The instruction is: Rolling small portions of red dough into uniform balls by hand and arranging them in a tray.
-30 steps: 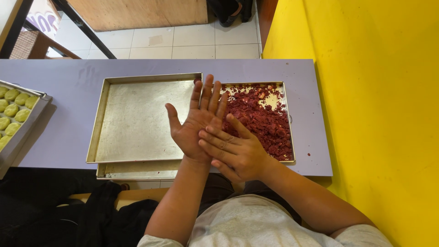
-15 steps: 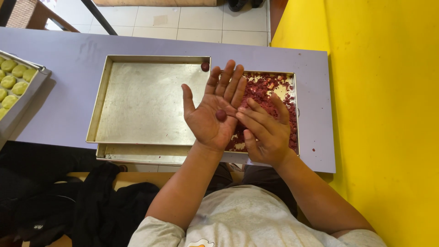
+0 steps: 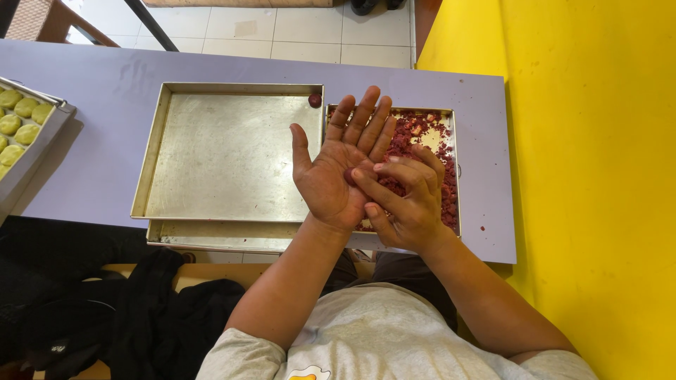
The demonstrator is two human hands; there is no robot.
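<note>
**Red dough pressed between palm and fingers above the trays**

Nearest the camera, dark clothing is seen heaped below the tabletop's near edge, left of the person's forearms.

Above the near edge of the large empty tray, which serves here as the landmark, the left hand is held flat and open, palm up, fingers spread and pointing away from the body. It appears to be offered as a working surface. The right hand is laid across it from the right, its fingertips bent down onto the palm. A small lump of red dough is pinned between those fingertips and the left palm; only a sliver of it is visible, so its shape cannot be told. The right hand is thus closed lightly on the lump rather than clenched.

Directly right of the large tray, touching it side to side, a smaller tray of red crumbly mixture is placed, partly hidden under the hands. It is likely kept there for easy reach.

At the large tray's far right corner, a single red ball is set. A second tray is stacked beneath the large one, its rim showing at the near side.

Well to the left of the large tray, on the purple tabletop, another tray with pale green dough pieces is seen. Beyond the tabletop, a tiled floor is visible.
</note>
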